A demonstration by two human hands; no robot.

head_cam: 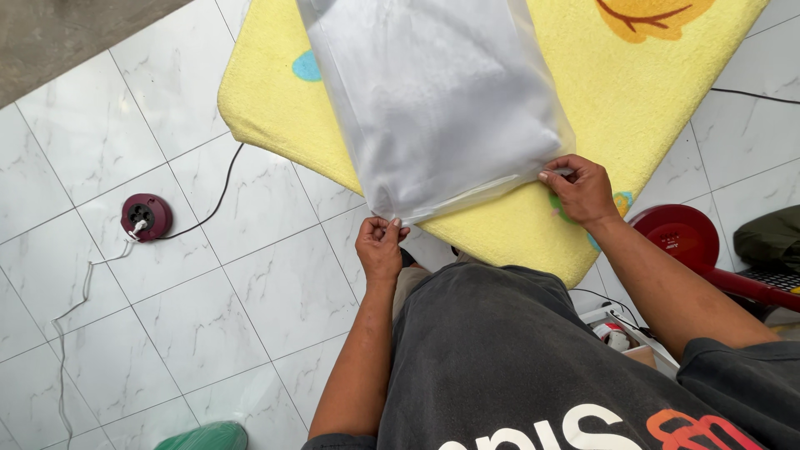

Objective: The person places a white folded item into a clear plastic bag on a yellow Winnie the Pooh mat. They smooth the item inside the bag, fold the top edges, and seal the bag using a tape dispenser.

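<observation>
Head view: clear plastic bag holding what appears to be folded white cloth, laid on yellow padded table. Near corners are pinched by left hand at 7 o'clock and right hand at 4 o'clock, fingers closed.

bag: on the padded bench, beyond both hands
left hand: at the bag's near left corner
right hand: at its near right corner
cable reel: on floor, left of left hand
</observation>
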